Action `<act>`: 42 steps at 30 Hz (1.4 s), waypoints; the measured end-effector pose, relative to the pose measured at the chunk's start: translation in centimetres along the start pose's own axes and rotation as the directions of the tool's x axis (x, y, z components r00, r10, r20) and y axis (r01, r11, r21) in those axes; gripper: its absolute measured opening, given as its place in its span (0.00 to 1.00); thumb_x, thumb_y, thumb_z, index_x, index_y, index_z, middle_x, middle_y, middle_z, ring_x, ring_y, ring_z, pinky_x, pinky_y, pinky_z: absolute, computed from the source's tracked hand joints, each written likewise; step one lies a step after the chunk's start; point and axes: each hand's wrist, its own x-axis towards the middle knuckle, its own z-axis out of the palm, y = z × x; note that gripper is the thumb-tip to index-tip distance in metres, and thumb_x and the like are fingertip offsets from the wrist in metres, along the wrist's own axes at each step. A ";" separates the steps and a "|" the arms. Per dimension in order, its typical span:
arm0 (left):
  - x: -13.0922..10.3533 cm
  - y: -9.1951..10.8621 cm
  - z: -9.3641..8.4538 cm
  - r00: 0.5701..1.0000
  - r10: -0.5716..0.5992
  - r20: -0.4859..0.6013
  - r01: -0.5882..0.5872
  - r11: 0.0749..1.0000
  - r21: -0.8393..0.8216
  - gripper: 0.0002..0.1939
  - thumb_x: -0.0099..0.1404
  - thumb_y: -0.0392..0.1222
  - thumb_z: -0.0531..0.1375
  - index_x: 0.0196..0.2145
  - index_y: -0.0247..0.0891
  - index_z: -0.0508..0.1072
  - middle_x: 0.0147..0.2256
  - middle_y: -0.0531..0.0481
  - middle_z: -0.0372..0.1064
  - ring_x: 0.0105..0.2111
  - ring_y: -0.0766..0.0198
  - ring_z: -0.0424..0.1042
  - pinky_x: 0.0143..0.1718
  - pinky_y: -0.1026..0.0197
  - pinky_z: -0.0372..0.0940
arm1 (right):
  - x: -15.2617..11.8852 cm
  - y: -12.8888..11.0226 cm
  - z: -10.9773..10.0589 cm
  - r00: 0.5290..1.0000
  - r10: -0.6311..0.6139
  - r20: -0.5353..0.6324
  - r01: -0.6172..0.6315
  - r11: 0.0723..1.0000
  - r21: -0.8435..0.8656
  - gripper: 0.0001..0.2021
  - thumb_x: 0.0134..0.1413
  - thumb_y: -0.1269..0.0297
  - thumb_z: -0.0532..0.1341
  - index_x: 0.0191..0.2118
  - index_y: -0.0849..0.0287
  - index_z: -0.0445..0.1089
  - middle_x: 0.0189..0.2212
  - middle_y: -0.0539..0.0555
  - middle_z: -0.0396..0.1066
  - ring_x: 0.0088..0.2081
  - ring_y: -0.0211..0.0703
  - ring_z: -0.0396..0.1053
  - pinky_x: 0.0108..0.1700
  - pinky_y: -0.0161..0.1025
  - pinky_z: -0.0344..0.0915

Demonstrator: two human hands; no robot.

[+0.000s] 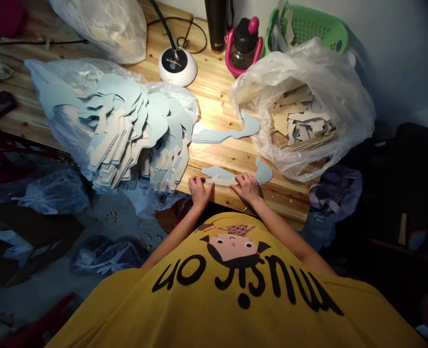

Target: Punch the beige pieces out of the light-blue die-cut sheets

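Lying flat on the pale wooden tabletop [286, 198], a pale blue, hook-ended cut-out with a cream strip [219, 172] sits near the table's front edge, just below and right of the frame's centre. The left hand [199, 192] is at its left end; the right hand [248, 187] has bent fingers over its near edge, short of the rounded hook. Whether either hand pinches it or only presses cannot be told.

It looks like thin card: probably very light, stiff enough to stay flat, easy to crease, perhaps a little slippery. The narrow neck beside the hook seems weakest, so the broader body looks the safer place to hold, with fingertips along the near edge. Similar blue-and-cream pieces [127, 125] are heaped at left; a translucent plastic bag of scraps [351, 96] stands at upper right.
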 end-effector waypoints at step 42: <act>5.6 11.2 -6.0 0.908 0.419 -0.029 -0.408 0.863 -0.298 0.09 0.67 0.42 0.59 0.43 0.38 0.74 0.45 0.42 0.69 0.48 0.57 0.70 0.51 0.53 0.67 | 8.2 12.2 -12.0 0.773 0.572 -0.274 -0.476 0.809 0.346 0.11 0.54 0.70 0.59 0.22 0.61 0.65 0.21 0.54 0.66 0.25 0.37 0.54 0.32 0.38 0.48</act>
